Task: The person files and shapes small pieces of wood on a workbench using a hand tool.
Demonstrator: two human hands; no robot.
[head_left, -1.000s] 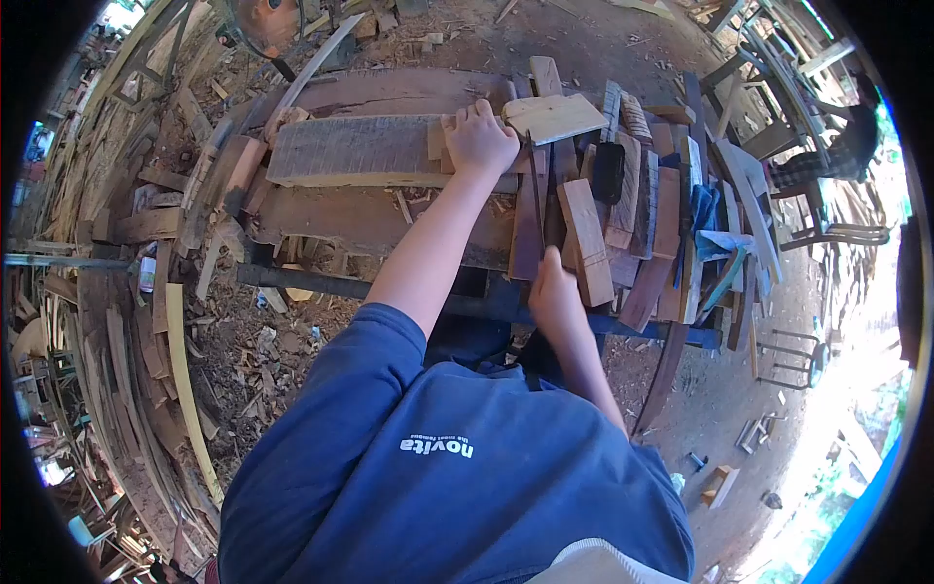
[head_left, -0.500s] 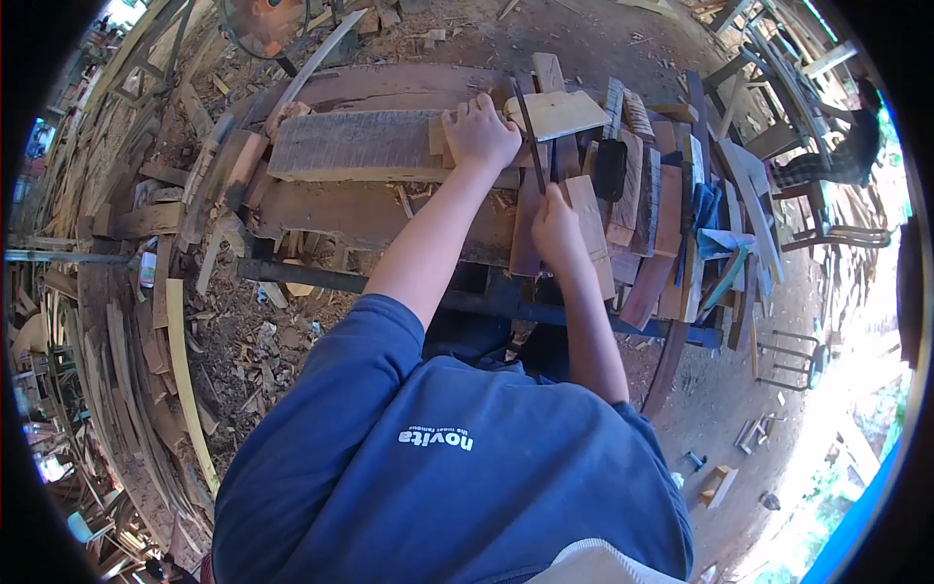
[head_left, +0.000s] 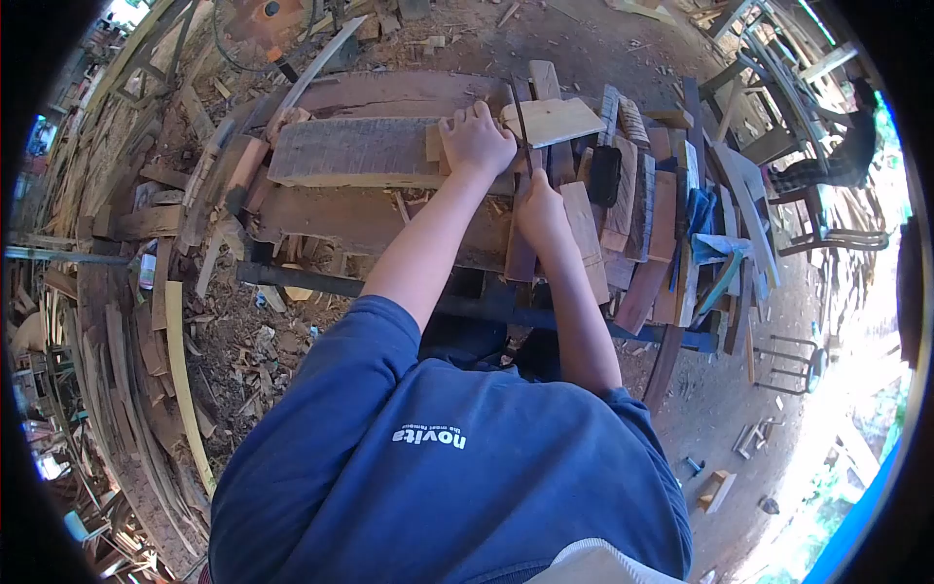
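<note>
My left hand (head_left: 477, 142) presses down beside the left end of a pale wooden board (head_left: 559, 121), its fingers curled over the wood beneath. What lies under the palm is hidden. My right hand (head_left: 541, 209) is closed round the near end of a long, thin, dark blade (head_left: 520, 112), seen almost edge-on, like a saw or a file. This blade crosses the board's left end, close by my left thumb. Left of my left hand, a small light block (head_left: 433, 143) sits against a thick grey timber (head_left: 350, 151).
Several offcuts and a black oblong object (head_left: 605, 176) crowd the bench's right side. Blue cloth (head_left: 700, 209) lies farther right. An orange-centred fan (head_left: 270, 12) stands beyond the bench. A person (head_left: 854, 146) sits at far right. Wood scraps (head_left: 258, 360) litter the ground.
My right hand has moved forward and slightly left along with the blade. My left hand keeps its place by the board, and the view has shifted slightly.
</note>
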